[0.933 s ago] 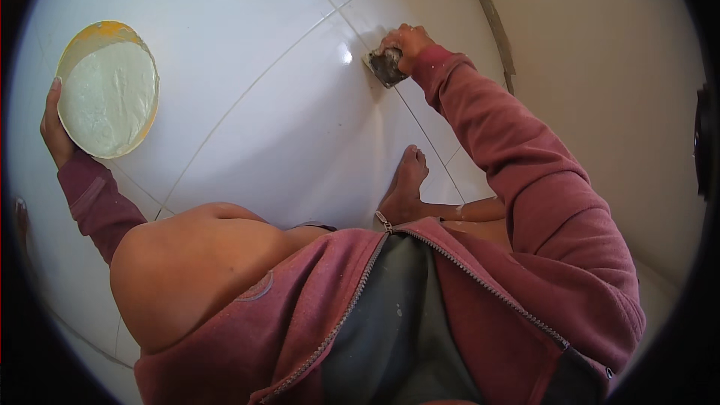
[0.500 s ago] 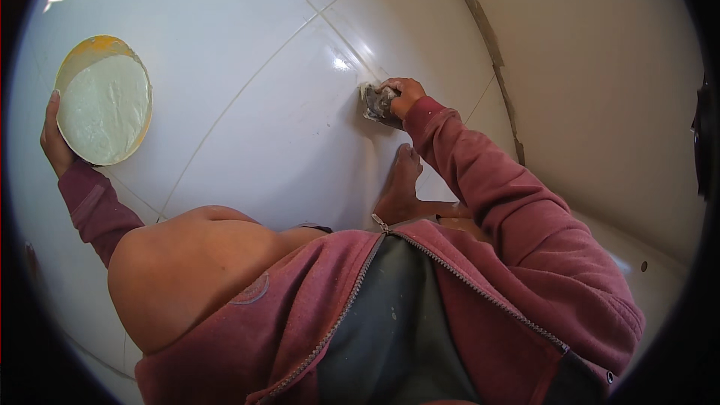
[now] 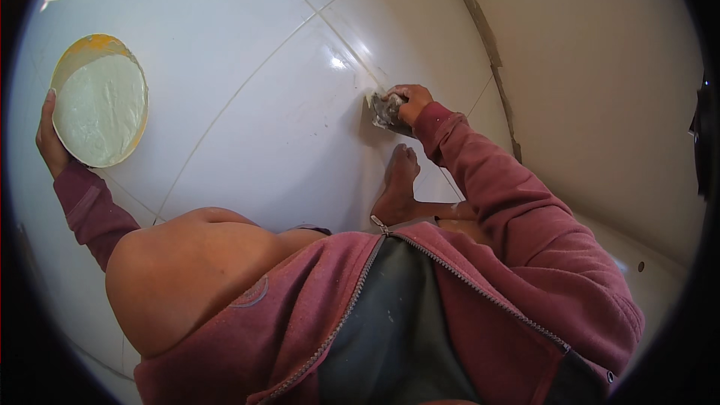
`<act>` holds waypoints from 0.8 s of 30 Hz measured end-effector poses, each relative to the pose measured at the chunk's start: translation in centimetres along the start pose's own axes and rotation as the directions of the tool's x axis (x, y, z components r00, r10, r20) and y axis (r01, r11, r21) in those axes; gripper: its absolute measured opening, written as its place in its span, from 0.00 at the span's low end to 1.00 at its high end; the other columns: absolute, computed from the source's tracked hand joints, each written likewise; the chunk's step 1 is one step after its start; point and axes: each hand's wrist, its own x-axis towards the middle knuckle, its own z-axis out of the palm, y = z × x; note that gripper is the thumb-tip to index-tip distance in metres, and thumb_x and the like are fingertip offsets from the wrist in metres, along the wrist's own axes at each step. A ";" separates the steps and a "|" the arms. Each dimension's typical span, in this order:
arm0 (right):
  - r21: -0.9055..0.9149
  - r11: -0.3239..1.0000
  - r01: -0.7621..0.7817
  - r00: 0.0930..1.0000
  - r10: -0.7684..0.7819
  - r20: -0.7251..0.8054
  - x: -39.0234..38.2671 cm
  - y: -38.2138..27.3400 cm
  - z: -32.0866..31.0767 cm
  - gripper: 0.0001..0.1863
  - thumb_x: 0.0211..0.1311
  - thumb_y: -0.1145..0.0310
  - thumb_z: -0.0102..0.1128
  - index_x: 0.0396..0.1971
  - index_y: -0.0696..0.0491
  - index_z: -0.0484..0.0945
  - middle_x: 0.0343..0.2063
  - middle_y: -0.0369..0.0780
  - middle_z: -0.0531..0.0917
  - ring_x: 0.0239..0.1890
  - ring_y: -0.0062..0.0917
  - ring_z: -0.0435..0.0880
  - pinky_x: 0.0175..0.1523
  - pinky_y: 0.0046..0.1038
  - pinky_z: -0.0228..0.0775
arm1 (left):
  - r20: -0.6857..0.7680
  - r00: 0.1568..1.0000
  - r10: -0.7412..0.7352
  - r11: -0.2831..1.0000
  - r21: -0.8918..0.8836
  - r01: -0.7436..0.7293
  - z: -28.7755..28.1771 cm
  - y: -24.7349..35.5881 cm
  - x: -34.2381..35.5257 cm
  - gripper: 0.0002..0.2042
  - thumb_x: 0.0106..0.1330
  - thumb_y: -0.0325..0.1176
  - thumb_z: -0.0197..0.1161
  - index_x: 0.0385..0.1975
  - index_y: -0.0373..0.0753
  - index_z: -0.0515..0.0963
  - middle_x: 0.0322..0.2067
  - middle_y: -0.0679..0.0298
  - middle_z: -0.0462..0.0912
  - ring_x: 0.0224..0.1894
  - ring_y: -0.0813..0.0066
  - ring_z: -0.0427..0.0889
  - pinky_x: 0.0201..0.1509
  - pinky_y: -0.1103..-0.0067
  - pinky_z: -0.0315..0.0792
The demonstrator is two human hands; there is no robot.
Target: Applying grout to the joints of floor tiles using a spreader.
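Observation:
At the far left, my left hand [image 3: 51, 137] is wrapped round the side of a yellow bowl [image 3: 100, 43], its thumb up by the rim. Smooth whitish paste [image 3: 101, 111] fills much of the bowl. My right hand [image 3: 413, 103] grips a flat putty knife [image 3: 388, 113] that is smeared with paste; its handle is hidden by the fingers. The blade is at the glossy white floor tiles [image 3: 262, 135], close to the lower end of a tile joint [image 3: 341, 37]. Whether the blade touches the floor I cannot tell.
My bare foot [image 3: 397, 184] is on the tiles just below the right hand, and my bent knee [image 3: 187, 270] is at the left. A pale wall [image 3: 592, 67] rises on the right, with a rough grey gap [image 3: 480, 19] along its base. Faint smears mark the middle tiles.
My right hand and the putty knife have moved slightly right and toward me. The bowl and left hand have shifted a little to the left.

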 end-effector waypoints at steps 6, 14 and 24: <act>-0.505 0.686 0.524 0.803 -0.595 0.024 8.4 -9.3 -1.5 0.22 0.33 0.82 0.50 0.32 0.44 0.79 0.38 0.39 0.77 0.42 0.34 0.71 0.51 0.29 0.64 | -0.033 0.999 0.018 0.999 0.028 -0.017 0.1 0.1 0.1 0.24 0.56 0.46 0.55 0.46 0.32 0.71 0.38 0.55 0.78 0.36 0.68 0.80 0.40 0.78 0.75; -0.607 0.596 0.526 0.827 -0.526 0.200 5.8 -3.2 -1.1 0.21 0.27 0.80 0.54 0.26 0.41 0.81 0.31 0.31 0.79 0.39 0.32 0.72 0.48 0.31 0.64 | -0.053 0.999 0.003 0.999 0.034 -0.001 0.4 0.2 0.3 0.24 0.56 0.47 0.56 0.45 0.32 0.72 0.37 0.56 0.78 0.35 0.69 0.80 0.40 0.79 0.74; -0.265 0.952 0.154 0.981 -0.115 0.157 -2.6 8.2 -2.5 0.20 0.32 0.78 0.54 0.32 0.46 0.79 0.37 0.41 0.77 0.44 0.35 0.71 0.52 0.31 0.62 | -0.051 0.996 0.078 0.990 0.119 -0.071 0.0 0.2 0.3 0.24 0.55 0.47 0.58 0.43 0.32 0.73 0.36 0.58 0.78 0.35 0.72 0.78 0.41 0.81 0.71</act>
